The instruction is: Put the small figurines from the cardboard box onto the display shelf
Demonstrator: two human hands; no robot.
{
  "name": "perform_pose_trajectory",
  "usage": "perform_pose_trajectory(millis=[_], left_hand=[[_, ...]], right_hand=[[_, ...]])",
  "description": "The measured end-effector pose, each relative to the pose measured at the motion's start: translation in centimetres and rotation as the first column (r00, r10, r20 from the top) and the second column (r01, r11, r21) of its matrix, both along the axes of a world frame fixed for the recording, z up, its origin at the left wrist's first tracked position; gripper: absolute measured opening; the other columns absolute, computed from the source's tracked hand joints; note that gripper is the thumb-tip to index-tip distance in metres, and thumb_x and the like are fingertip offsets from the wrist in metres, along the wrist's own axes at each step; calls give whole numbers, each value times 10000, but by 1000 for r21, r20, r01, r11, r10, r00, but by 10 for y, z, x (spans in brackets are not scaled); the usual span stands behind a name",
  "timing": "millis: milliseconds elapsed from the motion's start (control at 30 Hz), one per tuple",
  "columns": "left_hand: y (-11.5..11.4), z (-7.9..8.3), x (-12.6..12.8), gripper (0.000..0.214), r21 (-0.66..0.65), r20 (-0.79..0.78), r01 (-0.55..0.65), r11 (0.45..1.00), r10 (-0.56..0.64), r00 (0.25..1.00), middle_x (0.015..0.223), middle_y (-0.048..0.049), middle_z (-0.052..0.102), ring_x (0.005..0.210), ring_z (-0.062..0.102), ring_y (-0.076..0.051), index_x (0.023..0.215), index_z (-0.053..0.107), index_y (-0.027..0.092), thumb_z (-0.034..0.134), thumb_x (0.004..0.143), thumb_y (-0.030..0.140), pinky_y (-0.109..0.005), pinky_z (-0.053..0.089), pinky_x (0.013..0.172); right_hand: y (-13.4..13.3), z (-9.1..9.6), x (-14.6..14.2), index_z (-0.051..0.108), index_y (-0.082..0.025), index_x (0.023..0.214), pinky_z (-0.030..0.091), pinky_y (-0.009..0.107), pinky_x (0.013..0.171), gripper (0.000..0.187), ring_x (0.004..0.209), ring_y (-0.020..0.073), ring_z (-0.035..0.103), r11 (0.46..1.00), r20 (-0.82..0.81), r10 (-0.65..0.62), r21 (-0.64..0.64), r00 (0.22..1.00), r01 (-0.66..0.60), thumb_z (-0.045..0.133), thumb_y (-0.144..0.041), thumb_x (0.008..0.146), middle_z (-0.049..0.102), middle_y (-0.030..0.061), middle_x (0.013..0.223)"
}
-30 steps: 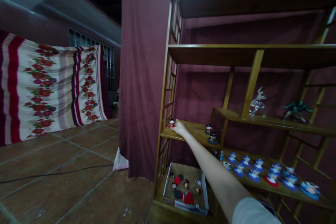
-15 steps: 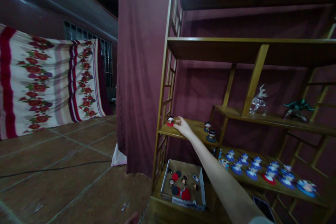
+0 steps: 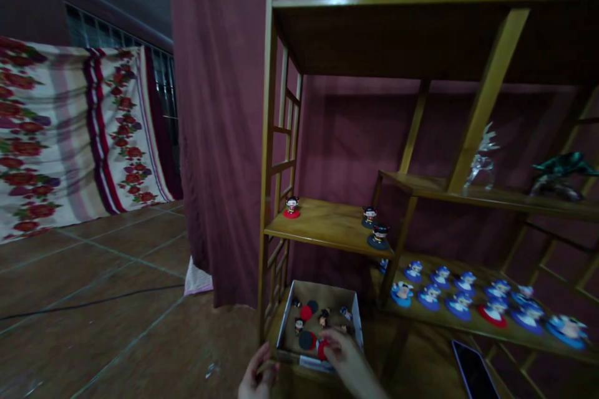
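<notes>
An open cardboard box [image 3: 282, 331] on the low wooden ledge holds small figurines and round red and dark bases. My right hand [image 3: 345, 355] reaches into its front right part, fingers closed around a red base [image 3: 322, 349]; part of that base is hidden behind the fingers. Just outside the box's front left corner is my left hand [image 3: 258, 374], its fingers loosely bent and apart, with nothing in them. On the small shelf [image 3: 322, 218] above, a black-haired figurine on a red base [image 3: 292, 207] stands at the left. Two figurines on dark bases [image 3: 378, 237] stand at the right.
Several blue-and-white figurines [image 3: 458, 304] stand in rows on the lower right shelf. A phone [image 3: 475, 369] lies below them. A clear deer ornament [image 3: 482, 162] and a dark green figure [image 3: 564, 174] occupy the higher shelf. A purple curtain [image 3: 219, 137] hangs at the left.
My right hand has left the figurine on the small shelf and moved down into the box. My left hand has come into view. The view has tilted down and shifted right.
</notes>
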State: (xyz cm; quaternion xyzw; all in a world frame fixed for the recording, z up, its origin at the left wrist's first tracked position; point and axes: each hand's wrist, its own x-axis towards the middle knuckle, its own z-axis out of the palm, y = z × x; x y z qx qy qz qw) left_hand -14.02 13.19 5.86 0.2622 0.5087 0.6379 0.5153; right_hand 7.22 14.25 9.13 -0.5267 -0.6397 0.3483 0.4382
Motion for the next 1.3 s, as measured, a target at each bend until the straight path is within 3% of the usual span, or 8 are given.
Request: perform_pose_trajectory(millis=[133, 367, 733, 867, 967, 1067, 1200, 1300], left_hand=[[28, -1, 30, 408, 28, 91, -19, 999, 17, 996, 881, -100, 654, 666, 625, -173, 863, 632, 119, 714, 466, 160, -250, 489, 578], [74, 10, 74, 303, -4, 198, -63, 998, 63, 978, 862, -52, 655, 646, 630, -124, 884, 640, 153, 660, 592, 76, -230, 486, 585], [101, 21, 43, 252, -32, 365, -135, 990, 137, 921, 826, -61, 639, 630, 614, -82, 857, 632, 113, 573, 658, -31, -158, 490, 542], [98, 24, 44, 250, -11, 352, -96, 995, 94, 931, 821, -63, 646, 635, 618, -85, 862, 641, 112, 584, 659, -23, -155, 493, 542], [96, 21, 48, 249, -15, 323, -35, 999, 37, 946, 805, -67, 655, 635, 625, -91, 879, 644, 116, 593, 669, -7, -162, 494, 548], [97, 18, 49, 238, -46, 318, -4, 999, 18, 948, 759, -58, 659, 602, 623, -88, 865, 641, 124, 593, 672, -7, -157, 480, 522], [94, 22, 49, 207, -46, 302, -4, 999, 18, 953, 726, -53, 659, 580, 620, -83, 837, 636, 123, 581, 685, -7, -161, 481, 527], [90, 25, 47, 203, -43, 308, 11, 999, 3, 951, 742, -57, 662, 602, 625, -80, 836, 639, 120, 568, 694, -6, -166, 492, 563]], right_hand=[[21, -51, 17, 642, -472, 740, 489, 428, 754, 238, 822, 255, 655, 993, -100, -77, -101, 992, 67, 562, -344, 555, 700, 5, 816], [42, -89, 32, 661, -197, 899, 480, 370, 823, 303, 893, 232, 635, 970, -105, -240, -71, 965, 234, 499, -343, 688, 691, 85, 923], [86, -78, 66, 637, -195, 916, 431, 372, 896, 255, 942, 193, 594, 939, -9, -333, -96, 943, 330, 485, -319, 755, 665, 53, 975], [77, -44, 44, 637, -188, 893, 438, 350, 865, 224, 899, 184, 591, 964, -76, -257, -93, 963, 250, 518, -323, 759, 662, 52, 937], [44, 15, 16, 639, -192, 922, 464, 284, 778, 235, 845, 155, 598, 993, -183, 38, -101, 982, -57, 519, -342, 787, 662, 46, 922], [6, 86, -2, 652, -206, 942, 469, 238, 694, 238, 781, 133, 599, 959, -122, 276, -25, 953, -281, 537, -353, 794, 660, 38, 881], [-11, 138, 12, 647, -219, 939, 469, 261, 753, 241, 858, 144, 597, 985, -94, 159, 89, 983, -151, 504, -368, 815, 661, 37, 923], [-6, 118, 39, 623, -207, 984, 480, 292, 770, 278, 875, 163, 604, 999, -96, -13, 48, 995, 17, 533, -380, 786, 665, 50, 949]])
